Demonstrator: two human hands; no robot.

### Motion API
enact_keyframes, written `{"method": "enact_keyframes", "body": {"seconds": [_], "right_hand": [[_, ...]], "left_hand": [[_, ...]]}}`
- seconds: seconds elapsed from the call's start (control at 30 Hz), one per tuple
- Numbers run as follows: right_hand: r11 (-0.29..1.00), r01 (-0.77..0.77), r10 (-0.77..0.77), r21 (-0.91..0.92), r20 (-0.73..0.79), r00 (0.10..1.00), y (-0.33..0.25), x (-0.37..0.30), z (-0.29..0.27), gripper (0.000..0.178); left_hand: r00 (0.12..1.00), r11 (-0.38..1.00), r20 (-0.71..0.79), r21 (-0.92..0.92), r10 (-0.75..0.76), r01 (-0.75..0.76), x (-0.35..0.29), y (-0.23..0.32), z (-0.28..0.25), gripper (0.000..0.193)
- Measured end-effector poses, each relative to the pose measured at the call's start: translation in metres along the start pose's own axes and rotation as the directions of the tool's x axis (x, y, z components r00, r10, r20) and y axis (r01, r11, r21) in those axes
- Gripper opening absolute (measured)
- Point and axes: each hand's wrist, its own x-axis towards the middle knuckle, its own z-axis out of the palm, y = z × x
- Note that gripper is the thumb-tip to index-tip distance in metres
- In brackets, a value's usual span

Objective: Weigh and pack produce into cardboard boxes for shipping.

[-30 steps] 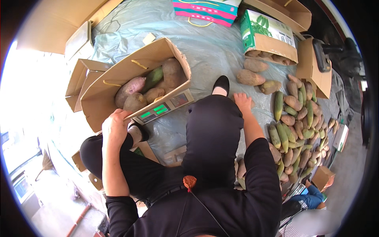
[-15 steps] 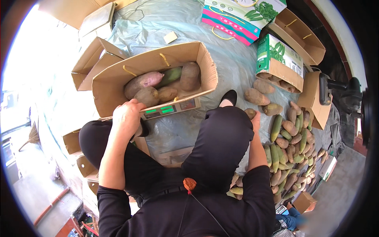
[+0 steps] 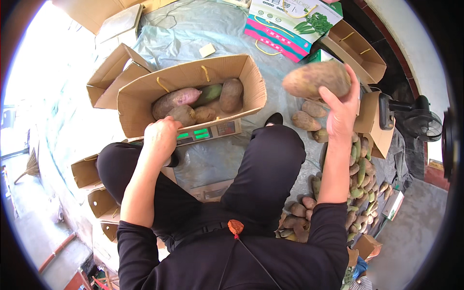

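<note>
In my right hand (image 3: 340, 104), raised at the right, is a big soil-brown radish (image 3: 314, 79), gripped between thumb and fingers. My left hand (image 3: 162, 137) grips the near edge of an open cardboard box (image 3: 130, 113), its fingertips curled over the rim and partly hidden. Several root vegetables lie inside the box: a pinkish radish (image 3: 175, 101), a green one (image 3: 209, 95), a thick brown one (image 3: 231, 95) and smaller brown ones in front. The box rests on a scale whose lit green display (image 3: 194, 134) shows under its near side.
A heap of brown and green radishes (image 3: 362, 179) covers the right side, with loose ones (image 3: 304, 121) beyond my knee. Printed gift boxes (image 3: 290, 21) stand at the back, open cartons (image 3: 113, 77) at left and right. A black fan (image 3: 418, 118) stands far right.
My right hand has risen from beside my right knee, lifting a big radish up and forward. My left hand stays at the box's near edge. The view has shifted slightly.
</note>
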Motion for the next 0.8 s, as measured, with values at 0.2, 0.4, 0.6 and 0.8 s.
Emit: {"method": "enact_keyframes", "body": {"seconds": [0.2,0.4,0.6,0.8], "right_hand": [[0.991,-0.018,0.064,-0.135,0.345,0.937,0.015,0.000,0.080,0.069],[0.854,0.048,0.191,-0.518,0.398,0.897,0.057,-0.007,0.122,0.072],[0.736,0.079,0.409,-0.672,0.535,0.740,0.053,0.011,0.103,0.053],[0.933,-0.107,0.231,-0.344,0.343,0.911,0.034,-0.005,0.044,0.032]], "left_hand": [[1.000,1.000,0.008,0.008,0.004,-0.004,-0.001,-0.001,-0.002,0.024],[0.998,1.000,0.054,0.021,-0.016,0.015,0.001,0.001,-0.004,0.025],[0.998,1.000,0.054,0.028,0.008,-0.010,0.000,0.001,-0.006,0.026],[0.998,0.999,0.062,0.039,0.012,-0.014,0.002,0.001,-0.001,0.021]]}}
